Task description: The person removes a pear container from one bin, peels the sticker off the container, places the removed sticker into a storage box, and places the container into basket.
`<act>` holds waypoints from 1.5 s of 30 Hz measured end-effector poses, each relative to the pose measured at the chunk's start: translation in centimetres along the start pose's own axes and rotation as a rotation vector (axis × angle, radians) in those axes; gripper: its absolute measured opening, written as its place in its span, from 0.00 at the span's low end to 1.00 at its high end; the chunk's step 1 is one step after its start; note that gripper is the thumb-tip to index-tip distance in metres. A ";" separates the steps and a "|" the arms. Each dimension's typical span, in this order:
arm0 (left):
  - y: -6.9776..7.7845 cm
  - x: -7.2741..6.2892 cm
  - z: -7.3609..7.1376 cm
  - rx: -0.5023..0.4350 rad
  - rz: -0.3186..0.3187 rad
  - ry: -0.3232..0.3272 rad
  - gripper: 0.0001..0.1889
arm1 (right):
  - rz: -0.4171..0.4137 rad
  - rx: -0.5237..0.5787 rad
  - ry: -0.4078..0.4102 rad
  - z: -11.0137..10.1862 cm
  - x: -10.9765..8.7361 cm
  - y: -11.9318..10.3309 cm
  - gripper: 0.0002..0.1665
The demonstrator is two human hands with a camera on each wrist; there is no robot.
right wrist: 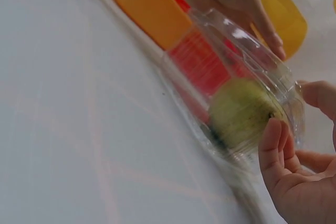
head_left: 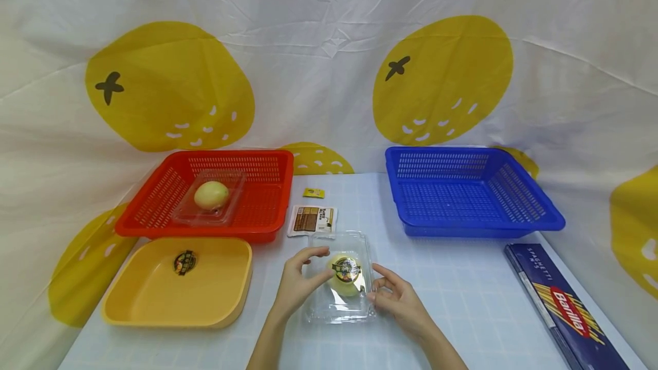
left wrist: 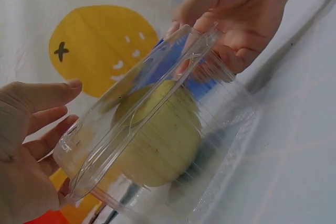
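Observation:
A clear plastic clamshell container (head_left: pixel 341 316) lies on the table before me with its lid down. Inside it is a round, pale yellow-green fruit (left wrist: pixel 160 135), and a dark round label (head_left: pixel 346 269) shows above the fruit. My left hand (head_left: pixel 300 278) is at the container's left side, thumb and index finger spread over the lid and lower fingers by the rim. On the opposite side, my right hand (head_left: pixel 398 301) pinches the container's right edge between thumb and fingers. The right hand's lower fingers (right wrist: pixel 273 148) lie against the clear wall.
Back left, a red basket (head_left: pixel 267 227) holds another clear container (head_left: pixel 233 210) with a pale round fruit. A yellow tray (head_left: pixel 154 296) with a round label stands in front. Near the middle lie a packet (head_left: pixel 312 220) and small yellow sachet (head_left: pixel 313 193). Rightward are a blue basket (head_left: pixel 478 224) and spaghetti box (head_left: pixel 565 307).

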State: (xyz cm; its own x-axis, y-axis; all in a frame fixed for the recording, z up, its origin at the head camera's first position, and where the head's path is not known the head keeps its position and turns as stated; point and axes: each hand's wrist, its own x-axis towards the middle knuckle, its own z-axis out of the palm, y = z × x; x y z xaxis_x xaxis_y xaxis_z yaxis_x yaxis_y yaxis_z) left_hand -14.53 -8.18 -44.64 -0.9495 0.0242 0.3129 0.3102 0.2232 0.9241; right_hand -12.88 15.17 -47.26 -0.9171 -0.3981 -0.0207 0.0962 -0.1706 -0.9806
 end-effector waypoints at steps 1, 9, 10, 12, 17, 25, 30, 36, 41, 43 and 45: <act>-0.1 0.2 0.1 -0.006 -0.005 -0.018 0.20 | -0.003 0.001 -0.003 0.0 0.0 0.0 0.45; -0.6 0.8 0.9 0.047 0.008 -0.111 0.24 | 0.006 -0.006 -0.003 0.0 0.0 0.1 0.46; -0.7 0.9 0.9 0.068 0.019 -0.115 0.24 | 0.000 -0.011 -0.005 -0.1 0.0 0.2 0.46; -0.6 0.9 1.0 0.101 0.034 -0.120 0.25 | -0.021 -0.024 -0.012 -0.2 0.1 0.3 0.47; -0.7 0.8 1.0 0.134 0.060 -0.135 0.27 | -0.073 -0.085 -0.039 -0.5 0.5 0.4 0.47; -0.9 0.9 0.7 0.175 0.067 -0.157 0.28 | -0.044 -0.196 -0.025 -1.2 1.9 0.0 0.47; -1.0 1.0 0.7 0.173 0.070 -0.173 0.27 | -0.027 -0.243 -0.036 -1.8 3.0 -0.2 0.45; -1.0 1.0 0.6 0.194 0.079 -0.186 0.28 | -0.040 -0.278 -0.059 -2.2 3.8 -0.5 0.44; -1.1 0.9 0.7 0.236 0.105 -0.185 0.27 | -0.075 -0.267 -0.072 -2.3 4.1 -0.4 0.44; -1.1 1.0 0.7 0.253 0.118 -0.180 0.26 | -0.094 -0.258 -0.073 -2.3 4.1 -0.2 0.43; -1.1 1.0 0.7 0.260 0.125 -0.175 0.25 | -0.102 -0.265 -0.065 -2.3 4.1 -0.1 0.43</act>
State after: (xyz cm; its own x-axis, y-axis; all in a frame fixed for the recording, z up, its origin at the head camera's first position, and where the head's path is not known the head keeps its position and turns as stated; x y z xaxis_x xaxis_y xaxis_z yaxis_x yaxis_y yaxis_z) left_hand -15.85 -7.74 -45.53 -0.9056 0.2294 0.3567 0.4236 0.4488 0.7868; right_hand -17.48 15.60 -47.70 -0.8893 -0.4495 0.0846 -0.1075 0.0256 -0.9939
